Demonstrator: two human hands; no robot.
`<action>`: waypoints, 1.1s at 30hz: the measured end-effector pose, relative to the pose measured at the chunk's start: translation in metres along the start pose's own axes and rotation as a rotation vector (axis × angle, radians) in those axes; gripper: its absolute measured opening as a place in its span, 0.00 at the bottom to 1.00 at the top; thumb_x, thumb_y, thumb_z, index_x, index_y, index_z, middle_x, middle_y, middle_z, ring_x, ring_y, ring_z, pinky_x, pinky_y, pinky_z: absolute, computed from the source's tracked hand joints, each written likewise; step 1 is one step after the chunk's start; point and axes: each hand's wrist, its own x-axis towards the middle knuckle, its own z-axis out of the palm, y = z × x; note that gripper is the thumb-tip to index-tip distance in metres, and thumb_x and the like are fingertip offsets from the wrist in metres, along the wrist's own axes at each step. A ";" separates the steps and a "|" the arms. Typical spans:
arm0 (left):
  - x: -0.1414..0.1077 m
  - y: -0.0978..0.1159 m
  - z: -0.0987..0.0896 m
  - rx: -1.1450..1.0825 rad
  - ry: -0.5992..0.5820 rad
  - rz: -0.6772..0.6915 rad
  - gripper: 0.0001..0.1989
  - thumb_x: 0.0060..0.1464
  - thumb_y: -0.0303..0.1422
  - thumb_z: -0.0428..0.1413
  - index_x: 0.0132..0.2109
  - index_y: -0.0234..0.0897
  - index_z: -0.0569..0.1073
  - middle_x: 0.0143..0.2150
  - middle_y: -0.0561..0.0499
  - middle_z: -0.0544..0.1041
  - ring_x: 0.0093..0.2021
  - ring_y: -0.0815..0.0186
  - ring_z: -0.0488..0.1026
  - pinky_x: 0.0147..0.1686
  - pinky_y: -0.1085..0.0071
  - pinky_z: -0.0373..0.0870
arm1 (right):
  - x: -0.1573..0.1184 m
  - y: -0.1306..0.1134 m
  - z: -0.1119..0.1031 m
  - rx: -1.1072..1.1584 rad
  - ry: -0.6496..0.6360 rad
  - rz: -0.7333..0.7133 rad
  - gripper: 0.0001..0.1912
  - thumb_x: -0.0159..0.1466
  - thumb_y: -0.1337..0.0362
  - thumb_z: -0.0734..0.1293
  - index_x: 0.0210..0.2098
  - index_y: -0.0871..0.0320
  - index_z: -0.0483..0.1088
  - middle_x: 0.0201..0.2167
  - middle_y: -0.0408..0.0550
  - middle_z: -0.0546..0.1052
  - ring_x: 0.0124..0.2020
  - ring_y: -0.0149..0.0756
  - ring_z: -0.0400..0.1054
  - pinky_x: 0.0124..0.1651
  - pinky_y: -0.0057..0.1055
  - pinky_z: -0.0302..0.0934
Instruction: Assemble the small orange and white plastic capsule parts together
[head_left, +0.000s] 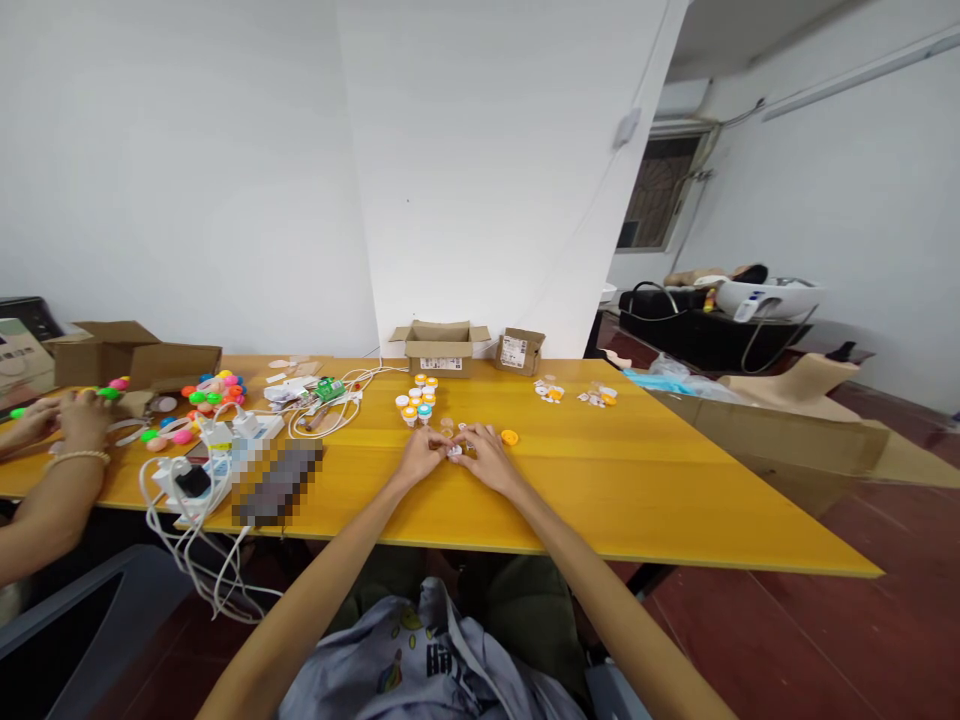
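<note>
Over the yellow table (600, 480), my left hand (421, 456) and my right hand (484, 458) meet with their fingertips closed on a small white piece (454, 451). Its exact kind is too small to make out, and fingers cover part of it. Just beyond my fingers lies a clear round piece (447, 424). An orange-yellow round cap (510, 437) rests on the tabletop beside my right hand. Behind my left hand stands a cluster of small containers with white and yellow lids (409, 412); one has a teal lid (425, 411).
Two cardboard boxes, one open (440, 350) and one smaller (519, 350), stand against the wall. Small white and orange parts lie in piles (598, 397) at right. Leftward are a power strip (251, 445), cables, colourful balls (214, 392) and another person's hands (82, 415).
</note>
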 end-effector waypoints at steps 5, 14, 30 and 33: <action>-0.001 0.002 0.000 -0.002 0.007 0.007 0.08 0.47 0.23 0.59 0.30 0.40 0.82 0.31 0.51 0.79 0.35 0.63 0.75 0.40 0.66 0.74 | 0.000 -0.001 -0.001 0.010 0.001 -0.009 0.07 0.60 0.64 0.71 0.40 0.49 0.75 0.44 0.47 0.73 0.47 0.43 0.65 0.52 0.41 0.60; -0.001 0.003 0.001 -0.006 -0.004 0.004 0.08 0.46 0.23 0.59 0.29 0.39 0.81 0.30 0.52 0.79 0.34 0.63 0.75 0.39 0.66 0.74 | 0.000 -0.002 -0.002 0.010 0.000 -0.010 0.08 0.60 0.65 0.71 0.41 0.50 0.75 0.44 0.48 0.74 0.47 0.42 0.65 0.52 0.41 0.60; -0.008 -0.008 -0.001 -0.003 -0.028 0.095 0.12 0.47 0.27 0.62 0.41 0.38 0.77 0.43 0.47 0.77 0.44 0.61 0.75 0.48 0.62 0.72 | -0.023 0.014 -0.028 -0.143 0.080 -0.070 0.10 0.66 0.65 0.62 0.36 0.52 0.76 0.38 0.52 0.75 0.43 0.45 0.68 0.50 0.42 0.62; -0.007 -0.010 0.000 0.004 -0.027 0.104 0.12 0.46 0.27 0.63 0.41 0.38 0.77 0.43 0.48 0.77 0.45 0.60 0.74 0.50 0.61 0.71 | -0.022 0.014 -0.025 -0.165 0.046 -0.067 0.12 0.67 0.65 0.62 0.35 0.52 0.77 0.38 0.52 0.76 0.44 0.44 0.68 0.51 0.41 0.61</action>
